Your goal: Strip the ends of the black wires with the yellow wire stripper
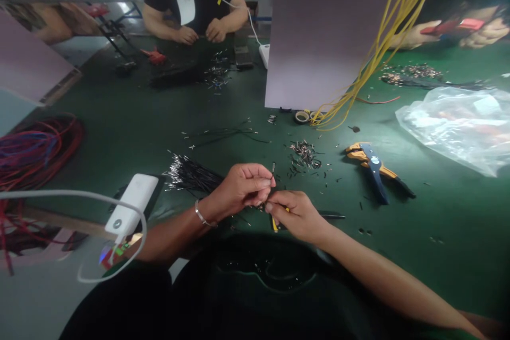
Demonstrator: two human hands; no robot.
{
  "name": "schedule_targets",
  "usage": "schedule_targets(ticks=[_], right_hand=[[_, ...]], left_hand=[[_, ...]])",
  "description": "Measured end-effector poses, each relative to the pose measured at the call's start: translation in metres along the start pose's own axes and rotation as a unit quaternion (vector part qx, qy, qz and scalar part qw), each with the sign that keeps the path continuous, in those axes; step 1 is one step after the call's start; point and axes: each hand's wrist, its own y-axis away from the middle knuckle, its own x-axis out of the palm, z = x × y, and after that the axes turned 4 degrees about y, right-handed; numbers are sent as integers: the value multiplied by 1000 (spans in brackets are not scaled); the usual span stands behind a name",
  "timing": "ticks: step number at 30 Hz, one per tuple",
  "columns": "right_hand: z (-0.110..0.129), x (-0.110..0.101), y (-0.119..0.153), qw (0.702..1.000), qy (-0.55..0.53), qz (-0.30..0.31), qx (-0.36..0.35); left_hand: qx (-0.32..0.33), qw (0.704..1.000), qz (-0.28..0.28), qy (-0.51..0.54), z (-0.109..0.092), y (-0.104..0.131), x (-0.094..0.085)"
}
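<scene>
My left hand (pixel 247 185) is closed in a pinch on a thin black wire (pixel 273 169), whose metal-tipped end sticks up past the fingertips. Just below and to the right, my right hand (pixel 297 215) has thumb and forefinger pressed together, almost touching the left fingers. What those fingertips hold is too small to tell. Under my right hand lies a tool with yellow parts (pixel 274 223), mostly hidden. A bundle of black wires (pixel 193 174) with silvery ends lies beside my left wrist. Beyond the hands is a heap of short black wire scraps (pixel 305 154).
Blue and orange wire strippers (pixel 373 167) lie to the right, before a clear plastic bag (pixel 458 125). Yellow wires (pixel 374 58) hang by an upright panel (pixel 319 32). At left are a white power bank (pixel 133 204) and coiled red wires (pixel 35 151). Other people sit across the table.
</scene>
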Motion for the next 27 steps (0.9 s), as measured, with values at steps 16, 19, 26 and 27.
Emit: schedule_targets(ticks=[16, 19, 26, 27], right_hand=[[2, -3, 2, 998, -63, 22, -7], [2, -4, 0, 995, 48, -21, -84], [4, -9, 2, 972, 147, -117, -143], [5, -10, 3, 970, 152, -128, -140]], left_hand=[[40, 998, -47, 9, 0, 3, 3], [51, 998, -36, 14, -2, 3, 1], [98, 995, 2, 33, -6, 0, -5], [112, 993, -1, 36, -7, -1, -5]])
